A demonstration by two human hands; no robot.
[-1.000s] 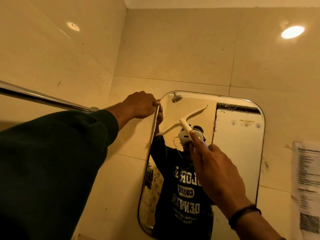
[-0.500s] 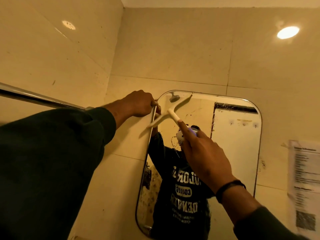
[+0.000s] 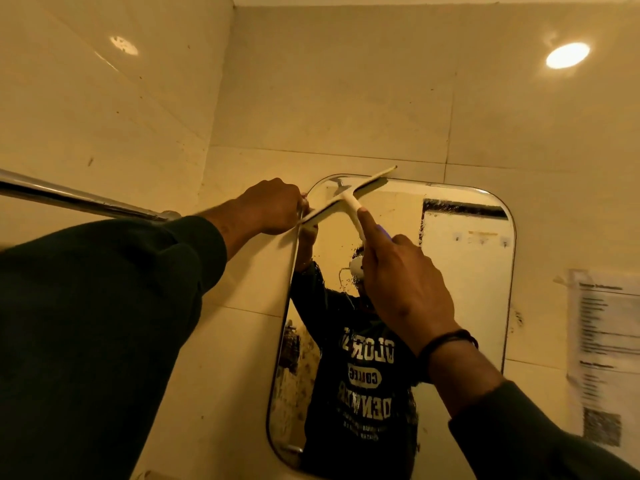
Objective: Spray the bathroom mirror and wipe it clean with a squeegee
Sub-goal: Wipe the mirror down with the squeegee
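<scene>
My right hand [image 3: 405,289] has its fingers wrapped around the squeegee [image 3: 348,202] handle, blade tilted across the mirror's [image 3: 464,306] top left corner. My left hand [image 3: 273,206] grips the mirror's left edge, fingers curled.

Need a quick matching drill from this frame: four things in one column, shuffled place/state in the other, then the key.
Things:
1. squeegee
2. left hand
3. paper notice
4. metal rail

Place or state:
A. stuck on the wall right of the mirror
B. gripping the mirror's top left edge
C. tilted across the mirror's top left corner, handle held by the right hand
D. runs along the left wall, behind the dark sleeve

Pairs: 1-C, 2-B, 3-A, 4-D
</scene>
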